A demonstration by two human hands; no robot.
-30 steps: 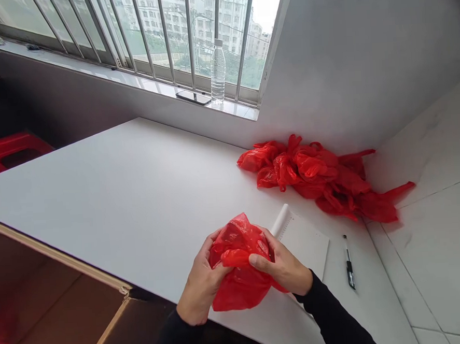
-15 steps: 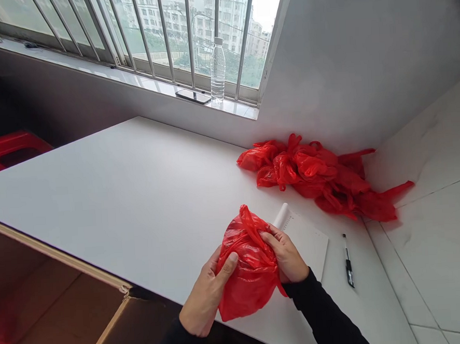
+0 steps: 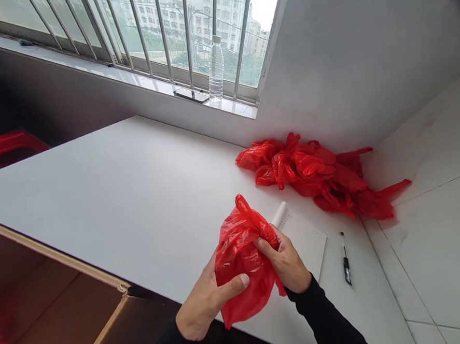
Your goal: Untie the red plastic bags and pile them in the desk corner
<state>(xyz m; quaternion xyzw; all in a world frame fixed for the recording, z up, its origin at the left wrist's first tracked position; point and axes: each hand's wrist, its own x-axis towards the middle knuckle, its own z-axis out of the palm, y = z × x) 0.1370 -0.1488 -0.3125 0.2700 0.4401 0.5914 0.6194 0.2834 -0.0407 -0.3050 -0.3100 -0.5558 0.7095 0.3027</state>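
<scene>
White tabletop below a barred window. Red plastic bag is in both hands at the near edge: left hand grips its side, thumb in front, fingers hidden behind; right hand pinches the gathered part. Notebook just right of grip, partly covered, marks too small to read. Pen farther right. Bag pile beyond grip, individual bags hard to separate. Cardboard box lower left, cut off.
</scene>
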